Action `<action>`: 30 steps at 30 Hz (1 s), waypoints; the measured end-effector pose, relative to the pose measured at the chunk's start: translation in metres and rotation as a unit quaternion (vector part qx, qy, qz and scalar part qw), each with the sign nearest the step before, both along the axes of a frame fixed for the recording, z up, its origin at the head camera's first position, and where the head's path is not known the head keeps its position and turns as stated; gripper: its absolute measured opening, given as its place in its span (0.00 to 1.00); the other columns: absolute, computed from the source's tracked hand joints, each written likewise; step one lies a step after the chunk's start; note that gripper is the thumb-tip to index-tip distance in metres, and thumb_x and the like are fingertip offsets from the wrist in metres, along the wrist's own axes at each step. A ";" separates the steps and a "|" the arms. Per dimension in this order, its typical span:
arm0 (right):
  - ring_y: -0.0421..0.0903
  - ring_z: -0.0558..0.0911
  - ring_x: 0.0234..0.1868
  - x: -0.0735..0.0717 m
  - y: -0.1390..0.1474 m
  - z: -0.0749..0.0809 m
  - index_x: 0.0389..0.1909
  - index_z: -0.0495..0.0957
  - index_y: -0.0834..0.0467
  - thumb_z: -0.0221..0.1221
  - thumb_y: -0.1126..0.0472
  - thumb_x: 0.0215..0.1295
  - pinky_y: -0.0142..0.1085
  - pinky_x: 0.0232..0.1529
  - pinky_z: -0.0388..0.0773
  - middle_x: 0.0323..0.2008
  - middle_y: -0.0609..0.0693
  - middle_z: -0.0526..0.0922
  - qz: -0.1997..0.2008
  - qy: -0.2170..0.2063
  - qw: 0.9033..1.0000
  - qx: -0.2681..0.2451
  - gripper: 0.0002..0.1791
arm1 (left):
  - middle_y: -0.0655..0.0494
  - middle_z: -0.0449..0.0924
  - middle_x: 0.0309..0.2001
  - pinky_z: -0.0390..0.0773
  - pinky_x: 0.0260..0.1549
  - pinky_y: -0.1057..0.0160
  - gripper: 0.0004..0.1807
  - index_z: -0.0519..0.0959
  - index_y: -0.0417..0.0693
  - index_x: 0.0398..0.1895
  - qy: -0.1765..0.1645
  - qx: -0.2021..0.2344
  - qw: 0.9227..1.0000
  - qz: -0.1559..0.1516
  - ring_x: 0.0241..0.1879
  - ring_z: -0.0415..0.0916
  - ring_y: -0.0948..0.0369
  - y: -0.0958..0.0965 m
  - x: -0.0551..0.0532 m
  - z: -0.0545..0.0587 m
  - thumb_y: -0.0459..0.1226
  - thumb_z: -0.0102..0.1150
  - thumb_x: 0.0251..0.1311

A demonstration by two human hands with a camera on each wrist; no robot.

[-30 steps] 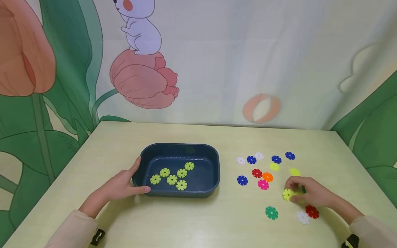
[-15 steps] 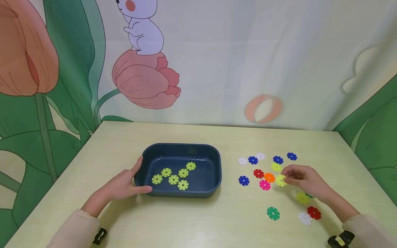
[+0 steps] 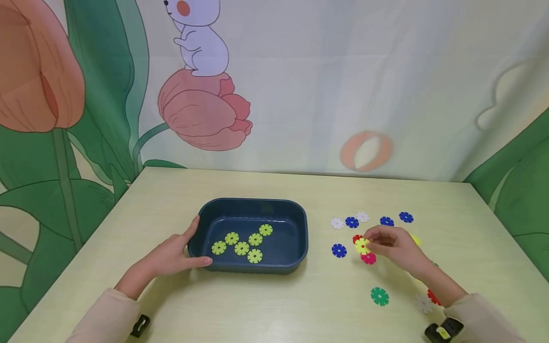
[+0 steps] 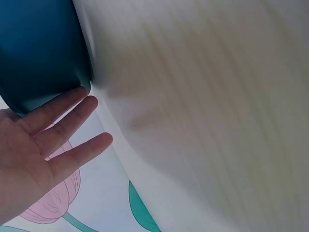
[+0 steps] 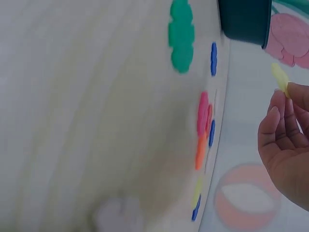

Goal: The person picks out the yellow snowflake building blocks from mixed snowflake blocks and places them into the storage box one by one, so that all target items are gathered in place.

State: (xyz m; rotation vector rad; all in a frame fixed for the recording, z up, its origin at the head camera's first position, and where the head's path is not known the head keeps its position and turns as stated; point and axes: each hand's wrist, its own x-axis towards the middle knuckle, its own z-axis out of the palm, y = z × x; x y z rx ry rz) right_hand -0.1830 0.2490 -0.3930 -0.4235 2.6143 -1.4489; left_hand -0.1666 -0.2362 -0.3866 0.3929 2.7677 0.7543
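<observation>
My right hand (image 3: 394, 247) pinches a yellow notched plastic disc (image 3: 362, 246) between thumb and fingers, lifted above the table. In the right wrist view the held yellow disc (image 5: 279, 76) appears edge-on at the fingertips. My left hand (image 3: 171, 256) rests against the left end of a dark blue tray (image 3: 285, 269), thumb at the front rim. Straight, spread fingers (image 4: 72, 157) show in the left wrist view, beside the tray's wall (image 4: 43, 58). Several yellow-green discs (image 3: 242, 248) lie flat in the tray, mostly on its left and middle floor.
Loose notched discs lie right of the tray: blue (image 3: 339, 250), white (image 3: 337, 223), pink (image 3: 368, 258), green (image 3: 380, 296) and red (image 3: 434, 297) among them. My right hand and forearm hide some. A printed curtain (image 3: 291, 95) hangs behind the table's far edge.
My right hand has picked up the yellow disc at the right and carried it leftward, above the red and pink discs. My left hand stays at the tray. The head view has shifted slightly.
</observation>
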 end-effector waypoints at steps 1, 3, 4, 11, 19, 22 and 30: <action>0.47 0.77 0.33 0.000 -0.004 -0.001 0.39 0.77 0.65 0.60 0.68 0.57 0.31 0.35 0.75 0.34 0.56 0.78 0.004 0.002 1.000 -0.009 0.09 | 0.52 0.70 0.24 0.64 0.25 0.61 0.61 0.36 0.36 0.70 0.000 -0.001 1.000 0.001 0.25 0.65 0.60 0.000 0.000 0.000 0.59 0.62 0.47; 0.48 0.78 0.32 -0.002 -0.011 -0.002 0.38 0.77 0.65 0.60 0.68 0.57 0.33 0.35 0.76 0.34 0.56 0.78 0.012 0.006 1.000 -0.028 0.09 | 0.49 0.74 0.30 0.65 0.26 0.61 0.61 0.36 0.36 0.70 0.002 -0.004 1.000 0.002 0.28 0.66 0.59 0.000 -0.001 0.000 0.59 0.62 0.46; 0.48 0.78 0.32 -0.002 -0.014 -0.003 0.38 0.76 0.65 0.60 0.68 0.57 0.34 0.35 0.76 0.34 0.57 0.78 0.018 0.011 0.999 -0.039 0.09 | 0.47 0.75 0.33 0.65 0.26 0.61 0.61 0.36 0.36 0.70 0.003 -0.005 1.000 0.002 0.29 0.66 0.59 0.000 -0.001 -0.001 0.59 0.62 0.46; 0.47 0.77 0.32 -0.008 -0.045 0.003 0.39 0.77 0.65 0.60 0.67 0.57 0.33 0.35 0.76 0.34 0.56 0.78 0.045 0.015 0.996 -0.079 0.09 | 0.33 0.70 0.51 0.67 0.30 0.59 0.61 0.38 0.35 0.70 0.009 -0.006 1.000 0.004 0.36 0.69 0.56 0.000 0.000 0.000 0.59 0.62 0.46; 0.53 0.77 0.32 -0.019 -0.080 0.012 0.39 0.77 0.65 0.60 0.67 0.58 0.36 0.36 0.76 0.31 0.56 0.78 0.083 0.006 0.992 -0.091 0.09 | 0.52 0.68 0.23 0.64 0.24 0.61 0.61 0.36 0.38 0.70 -0.003 0.002 1.000 0.005 0.24 0.64 0.60 0.001 0.001 0.000 0.59 0.62 0.47; 0.53 0.76 0.31 -0.024 -0.091 0.014 0.39 0.78 0.64 0.60 0.67 0.58 0.36 0.34 0.75 0.29 0.55 0.77 0.093 0.008 0.991 -0.093 0.08 | 0.54 0.65 0.20 0.64 0.24 0.61 0.61 0.35 0.38 0.70 -0.002 0.003 1.000 0.003 0.23 0.64 0.61 0.001 0.001 0.000 0.59 0.62 0.47; 0.54 0.75 0.29 -0.038 -0.134 0.020 0.39 0.79 0.63 0.59 0.69 0.58 0.37 0.32 0.76 0.27 0.52 0.77 0.135 0.030 0.988 -0.069 0.08 | 0.51 0.73 0.28 0.66 0.29 0.60 0.61 0.36 0.36 0.70 0.004 -0.005 1.000 -0.001 0.28 0.67 0.60 -0.001 -0.001 -0.002 0.59 0.61 0.47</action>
